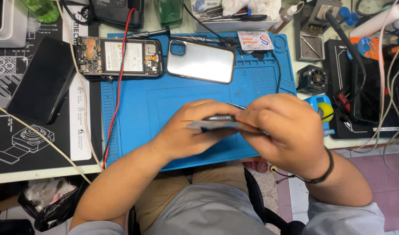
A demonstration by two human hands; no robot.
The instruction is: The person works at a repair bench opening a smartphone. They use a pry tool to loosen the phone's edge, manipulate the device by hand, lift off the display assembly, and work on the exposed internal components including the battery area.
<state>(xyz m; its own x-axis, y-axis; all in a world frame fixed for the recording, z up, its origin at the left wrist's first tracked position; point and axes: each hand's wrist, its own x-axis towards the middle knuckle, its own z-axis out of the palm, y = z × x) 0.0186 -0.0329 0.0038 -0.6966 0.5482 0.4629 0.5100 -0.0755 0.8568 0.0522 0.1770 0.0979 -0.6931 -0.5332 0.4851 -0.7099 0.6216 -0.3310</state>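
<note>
Phone (219, 118) sits edge-up between left hand (188, 130) and right hand (282, 130) grip.

We see two bare forearms with light grey short sleeves at the elbows, tan trousers below, and a thin black wristband (326, 170) above our right hand (286, 130).

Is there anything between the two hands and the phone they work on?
Nothing visible. The left hand and the right hand both already grip the dark phone, held edge-on above the blue mat. A thin metal tool sticks out by the right hand's fingers.
</note>
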